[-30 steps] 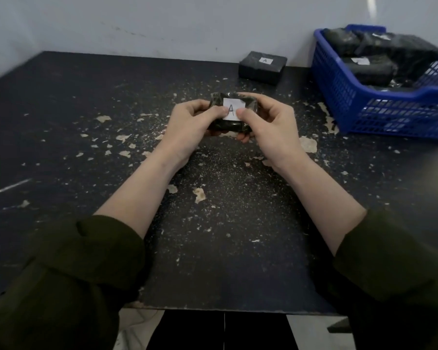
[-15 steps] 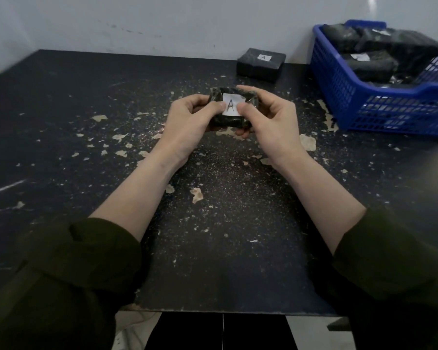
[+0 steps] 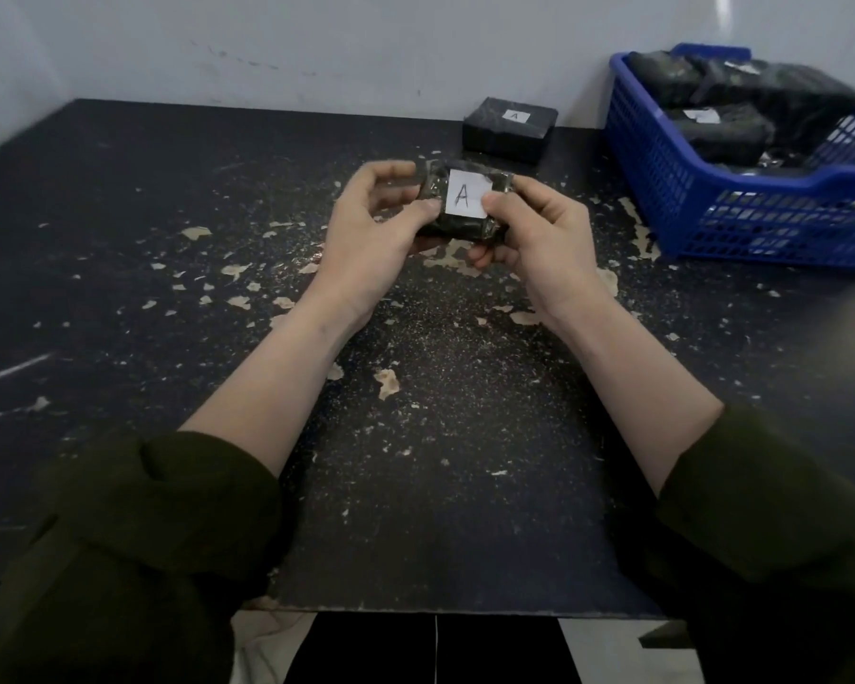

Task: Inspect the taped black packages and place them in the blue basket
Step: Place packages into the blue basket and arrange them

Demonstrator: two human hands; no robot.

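Note:
A taped black package (image 3: 465, 224) with a white label marked "A" is held above the middle of the table. My left hand (image 3: 366, 229) grips its left end with thumb on the front. My right hand (image 3: 534, 239) grips its right end, the thumb resting at the label's edge. A second black package (image 3: 509, 128) with a small "A" label lies flat at the back of the table. The blue basket (image 3: 741, 214) stands at the back right and holds several black packages (image 3: 721, 125).
The dark table (image 3: 119, 239) is scuffed, with pale chipped patches around the hands. A white wall runs behind it. The table's front edge lies close to my sleeves, and the floor shows below it.
Both hands have tilted the package so its label faces me more squarely. My left fingers have loosened a little at the top. The view has shifted slightly.

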